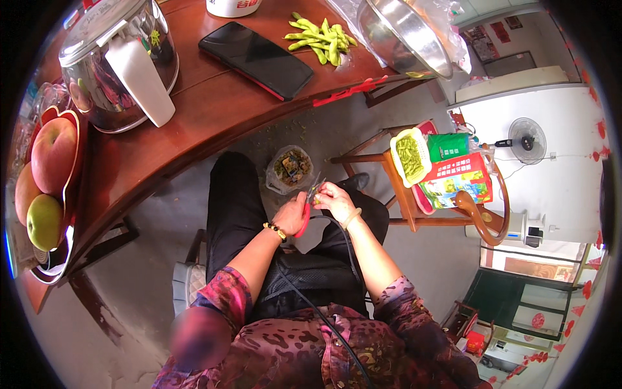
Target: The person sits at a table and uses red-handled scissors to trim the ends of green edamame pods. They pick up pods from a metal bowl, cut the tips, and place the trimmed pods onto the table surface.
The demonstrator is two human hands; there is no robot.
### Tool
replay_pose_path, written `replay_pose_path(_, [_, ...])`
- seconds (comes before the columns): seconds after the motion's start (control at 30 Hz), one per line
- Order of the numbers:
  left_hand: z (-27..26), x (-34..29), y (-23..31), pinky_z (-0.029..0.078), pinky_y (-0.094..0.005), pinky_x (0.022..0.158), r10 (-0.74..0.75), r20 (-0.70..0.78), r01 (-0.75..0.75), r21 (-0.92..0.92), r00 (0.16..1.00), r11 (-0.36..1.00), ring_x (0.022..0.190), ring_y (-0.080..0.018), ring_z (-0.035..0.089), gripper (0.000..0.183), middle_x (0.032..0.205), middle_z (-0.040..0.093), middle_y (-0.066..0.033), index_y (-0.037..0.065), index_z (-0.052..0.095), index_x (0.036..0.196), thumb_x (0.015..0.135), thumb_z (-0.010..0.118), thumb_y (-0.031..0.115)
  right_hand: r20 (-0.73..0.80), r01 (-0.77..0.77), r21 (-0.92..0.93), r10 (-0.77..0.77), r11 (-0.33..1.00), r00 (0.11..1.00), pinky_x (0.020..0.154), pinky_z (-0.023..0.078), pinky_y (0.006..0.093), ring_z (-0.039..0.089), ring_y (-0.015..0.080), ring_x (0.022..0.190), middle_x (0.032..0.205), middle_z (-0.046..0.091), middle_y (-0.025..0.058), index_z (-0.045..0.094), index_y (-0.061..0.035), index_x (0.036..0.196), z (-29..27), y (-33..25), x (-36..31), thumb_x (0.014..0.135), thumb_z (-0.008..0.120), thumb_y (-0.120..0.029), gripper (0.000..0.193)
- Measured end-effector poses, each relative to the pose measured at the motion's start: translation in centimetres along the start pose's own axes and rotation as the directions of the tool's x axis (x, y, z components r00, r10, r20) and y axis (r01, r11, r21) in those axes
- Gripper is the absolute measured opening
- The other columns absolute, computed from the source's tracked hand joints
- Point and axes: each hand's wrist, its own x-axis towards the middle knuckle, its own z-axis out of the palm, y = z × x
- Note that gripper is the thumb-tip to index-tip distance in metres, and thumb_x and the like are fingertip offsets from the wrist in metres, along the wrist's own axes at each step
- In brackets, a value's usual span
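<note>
Above my lap both hands are close together. My left hand [291, 212], with a beaded bracelet at its wrist, is closed round the red handles of a pair of scissors [304, 220]. The metal blades point up toward my other hand. My right hand [338, 202] is pinched on a small green pod [317, 200] right beside the blades; most of the pod is covered by the fingers. Just beyond my hands, on the floor, a waste bin [272, 176] lined with a clear bag holds scraps.
On the wooden table [188, 146] are a phone [256, 58], green soybean pods [322, 39], a steel bowl [405, 35], a kettle [123, 78] and a fruit dish [81, 139]. At right, a wooden chair [402, 211] bears a pod-filled basket [411, 155] and packets. A cable crosses my lap.
</note>
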Motion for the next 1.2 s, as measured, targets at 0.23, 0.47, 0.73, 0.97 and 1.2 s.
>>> replay_pose_path(0.23, [-0.7,-0.2,0.6,0.043,-0.0490,0.067,-0.064,0.099,0.061,0.026,0.993,0.998,0.080,-0.0436,0.055,0.029,0.082,0.057,-0.0275,0.002,0.035,0.102,0.077,0.048,0.010,-0.043,0.021,-0.042,-0.023,0.999,0.999,0.063,0.050,0.0262,0.057,0.0152,0.070,0.081,0.054,0.0067,0.050,0.0006,0.093,-0.1,0.2,0.0,0.082,0.053,0.000,0.011])
replay_pose_path(0.47, [-0.8,-0.2,0.9,0.043,-0.0491,0.068,-0.105,0.126,0.095,0.086,0.986,0.992,0.080,-0.0428,0.056,0.023,0.080,0.058,-0.0265,0.002,0.037,0.099,0.078,0.044,0.008,-0.046,0.031,-0.233,-0.043,0.972,0.998,0.063,0.050,0.0263,0.058,0.0137,0.070,0.078,0.057,0.0053,0.054,0.0004,0.089,-1.1,0.1,0.4,0.080,0.055,0.000,0.009])
replay_pose_path(0.73, [0.2,-0.1,-0.1,0.044,-0.0478,0.063,-0.066,0.074,0.060,0.083,0.995,0.995,0.073,-0.0423,0.056,0.026,0.072,0.057,-0.0246,0.003,0.038,0.099,0.077,0.049,0.011,-0.090,-0.027,-0.362,-0.007,0.932,0.996,0.063,0.051,0.0266,0.059,0.0138,0.071,0.079,0.057,0.0059,0.052,0.0003,0.088,-0.9,-0.4,0.4,0.080,0.056,0.000,0.010])
replay_pose_path(0.97, [1.1,0.4,-1.2,0.044,-0.0376,0.073,-0.063,-0.030,0.050,-0.311,0.998,0.949,0.082,-0.0348,0.056,0.049,0.087,0.055,-0.0221,0.003,0.034,0.116,0.071,0.054,0.008,-0.214,0.086,0.550,0.040,0.831,0.976,0.080,0.050,0.0367,0.060,0.0261,0.082,0.082,0.059,0.0133,0.052,-0.0029,0.088,-1.5,0.2,1.2,0.080,0.053,0.004,0.010])
replay_pose_path(1.2, [0.9,0.1,-0.4,0.041,-0.0418,0.079,-0.004,-0.077,-0.010,-0.178,0.997,0.984,0.091,-0.0411,0.051,0.052,0.095,0.051,-0.0275,0.001,0.031,0.117,0.071,0.053,0.009,-0.162,-0.014,0.695,0.175,0.719,0.971,0.075,0.050,0.0338,0.059,0.0225,0.081,0.082,0.060,0.0121,0.054,-0.0040,0.083,-0.2,0.2,0.8,0.079,0.055,0.002,0.007])
